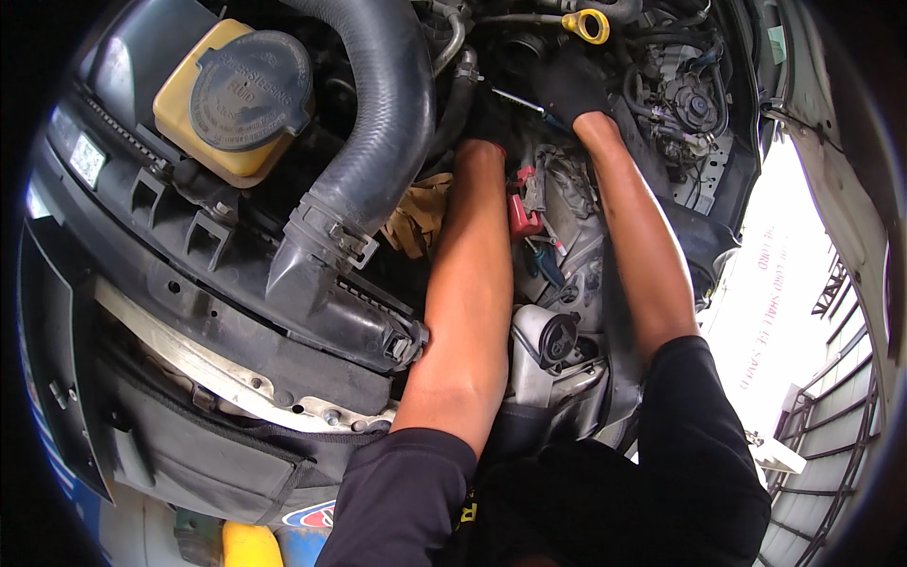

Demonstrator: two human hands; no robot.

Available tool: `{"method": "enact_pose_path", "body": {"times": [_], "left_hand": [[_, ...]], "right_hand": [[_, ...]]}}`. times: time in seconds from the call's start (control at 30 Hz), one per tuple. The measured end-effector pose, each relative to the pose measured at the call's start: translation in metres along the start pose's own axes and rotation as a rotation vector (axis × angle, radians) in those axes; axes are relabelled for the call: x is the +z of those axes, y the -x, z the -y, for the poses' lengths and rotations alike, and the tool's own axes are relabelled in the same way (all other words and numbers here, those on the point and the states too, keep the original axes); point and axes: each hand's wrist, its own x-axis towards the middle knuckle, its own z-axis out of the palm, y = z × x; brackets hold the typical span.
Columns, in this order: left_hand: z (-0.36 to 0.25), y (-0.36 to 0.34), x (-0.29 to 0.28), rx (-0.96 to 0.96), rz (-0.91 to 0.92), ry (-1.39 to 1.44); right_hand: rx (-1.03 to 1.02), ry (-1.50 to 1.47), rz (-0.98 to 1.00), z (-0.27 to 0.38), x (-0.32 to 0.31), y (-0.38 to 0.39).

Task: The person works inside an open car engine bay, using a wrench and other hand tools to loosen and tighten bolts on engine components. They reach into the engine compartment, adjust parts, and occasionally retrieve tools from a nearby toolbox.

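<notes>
Both my hands wear black gloves, deep in a car's engine bay. My right hand [573, 87] is closed round the blue handle of a screwdriver [519, 101], whose thin metal shaft points left. Close to the shaft is my left hand [486, 121], below a black hose [460, 94] with a metal clamp at its upper end. The left fingers are lost in shadow, so what they touch is hidden. Above my right hand is a dark round opening [521, 54].
A thick black hose [385, 123] arches at the left beside a yellowish fluid reservoir [184, 93] with a black cap. Tan work gloves [416, 215] lie left of my left forearm. Between my forearms are a red part [524, 217] and blue-handled tools [546, 265]. A yellow ring handle [592, 27] stands at the top.
</notes>
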Motion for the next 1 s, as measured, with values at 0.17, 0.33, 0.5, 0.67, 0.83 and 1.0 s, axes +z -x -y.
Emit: {"method": "enact_pose_path", "body": {"times": [0.17,0.33,0.5,0.67,0.83,1.0], "left_hand": [[-0.001,0.001,0.0,0.001,0.006,0.006],[0.0,0.002,-0.001,0.008,-0.001,0.01],[0.0,0.007,-0.002,0.007,0.008,0.024],[0.0,0.0,-0.002,0.015,-0.01,0.027],[0.0,-0.003,-0.003,0.012,-0.025,0.031],[-0.001,-0.005,0.001,0.02,-0.018,0.037]], "right_hand": [[0.052,-0.088,-0.068,-0.008,0.007,0.0],[-0.008,0.046,-0.042,-0.015,0.017,-0.009],[-0.061,0.059,-0.055,-0.002,0.003,0.007],[-0.107,0.15,0.006,0.001,-0.012,0.029],[-0.048,-0.115,0.026,0.011,-0.039,0.092],[-0.239,0.099,-0.208,0.001,-0.079,0.055]]}}
